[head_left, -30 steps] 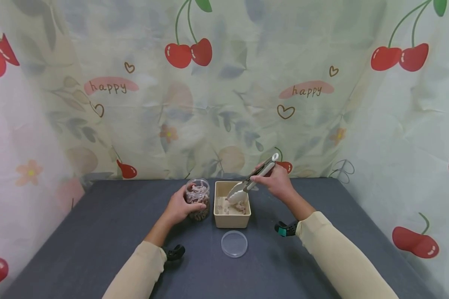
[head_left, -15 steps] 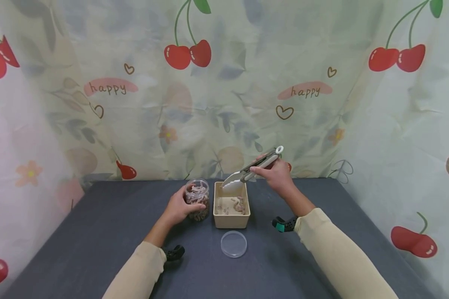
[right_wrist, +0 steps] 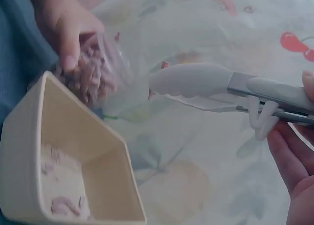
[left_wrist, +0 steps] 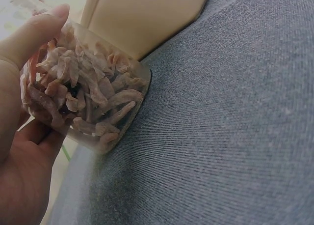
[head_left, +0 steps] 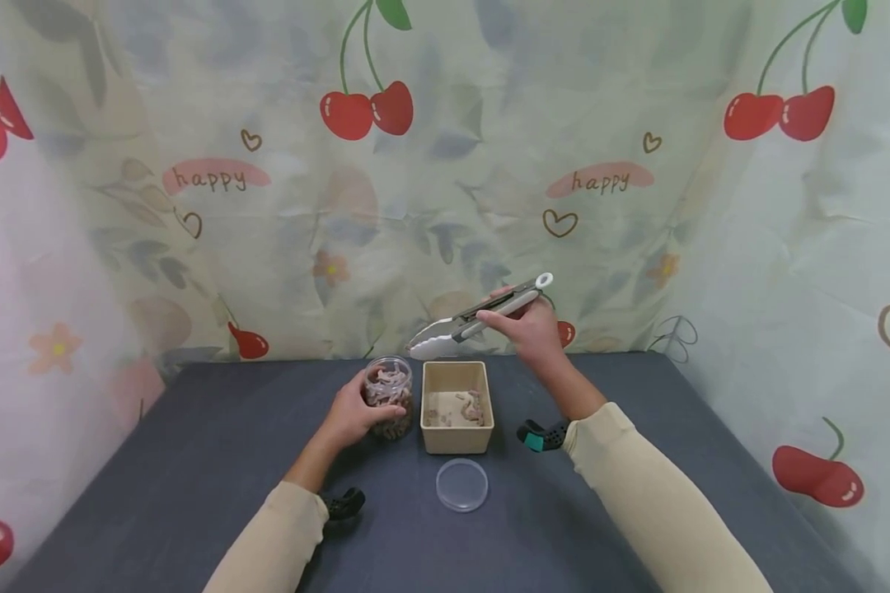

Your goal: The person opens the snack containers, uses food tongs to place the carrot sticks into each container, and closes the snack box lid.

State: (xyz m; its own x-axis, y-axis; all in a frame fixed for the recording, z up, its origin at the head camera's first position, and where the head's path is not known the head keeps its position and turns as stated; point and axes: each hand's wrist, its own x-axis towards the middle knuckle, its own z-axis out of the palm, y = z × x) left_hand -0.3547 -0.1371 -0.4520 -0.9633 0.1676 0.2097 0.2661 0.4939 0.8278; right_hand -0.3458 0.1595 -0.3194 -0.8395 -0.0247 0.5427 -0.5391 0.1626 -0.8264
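Since the earlier frames our right hand (head_left: pixel 528 323) had lifted the tongs (head_left: pixel 475 319) up out of the tray (head_left: pixel 456 441) and swung their tips leftward, so that they now hung above the tray's far rim, part-way toward the jar (head_left: pixel 389 397). The tray stood near the middle of the bench (head_left: pixel 193 461) and served as our landmark: the jar stood just left of it, almost touching its wall, the clear lid (head_left: pixel 462 484) lay just in front of it, and a few pinkish strips still lay on its floor. Our right grip was curled round the tongs' handle, squeezing the blades nearly together; in the right wrist view (right_wrist: pixel 196 82) we could not tell whether a strip was caught between them. Our left hand (head_left: pixel 354 412) wrapped the jar from its left side, thumb (left_wrist: pixel 34 33) laid across the front, holding it steady on the bench; the jar (left_wrist: pixel 83 97) looked well filled with strips. To do this carry well, we judged, the squeeze on the tongs should stay even, the tips should travel level until they were squarely over the jar's mouth, and only then dip and release, while the left hand kept the jar from tipping. The right forearm reached forward past the right of the tray, wrist raised and bent inward, tongs pointing left and slightly down; the left forearm lay low along the bench.
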